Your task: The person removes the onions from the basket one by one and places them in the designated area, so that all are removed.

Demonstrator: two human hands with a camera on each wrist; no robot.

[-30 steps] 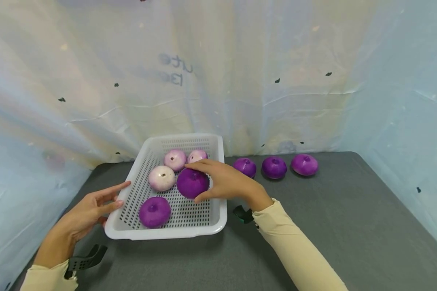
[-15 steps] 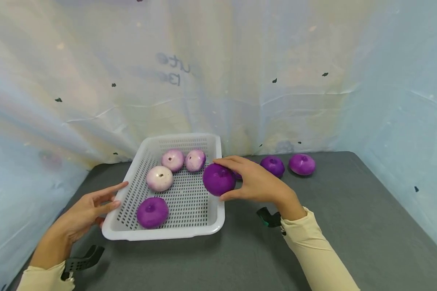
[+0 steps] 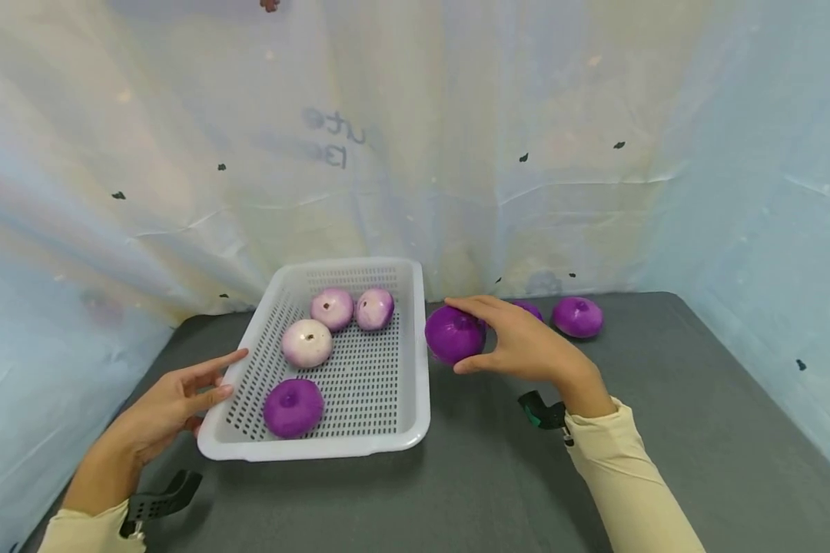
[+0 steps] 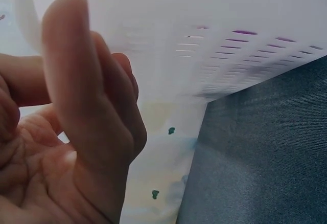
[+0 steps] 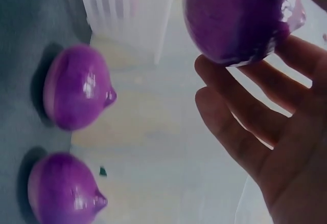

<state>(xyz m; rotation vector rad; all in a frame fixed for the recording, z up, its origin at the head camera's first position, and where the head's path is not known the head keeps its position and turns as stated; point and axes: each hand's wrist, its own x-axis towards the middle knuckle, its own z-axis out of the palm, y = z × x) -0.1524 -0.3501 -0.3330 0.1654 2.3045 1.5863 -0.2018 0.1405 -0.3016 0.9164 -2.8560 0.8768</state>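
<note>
My right hand [image 3: 519, 342] holds a glossy purple onion [image 3: 455, 335] just outside the right wall of a white slotted plastic basket [image 3: 325, 450]. In the right wrist view, that onion [image 5: 237, 17] appears at the top, above the fingertips and clear of the table. My left hand [image 3: 173, 407] is at the basket's left rim, thumb and forefinger on the edge. The left wrist view shows its fingers [image 4: 82, 81] bent beside the slotted basket wall [image 4: 255, 9]. Inside the basket lie a purple onion [image 3: 293, 408], a whitish onion [image 3: 307, 343] and two pale pink onions [image 3: 332, 309].
On the dark grey table [image 3: 664, 430], a purple onion [image 3: 577, 317] rests near the back edge, right of the basket. Another onion [image 3: 529, 309] is partly hidden behind my right hand. A pale plastic sheet [image 3: 456, 153] hangs behind the table and along both sides.
My right hand has carried the purple onion rightward from over the basket, across its right rim, to outside it. The left hand has stayed at the left rim.
</note>
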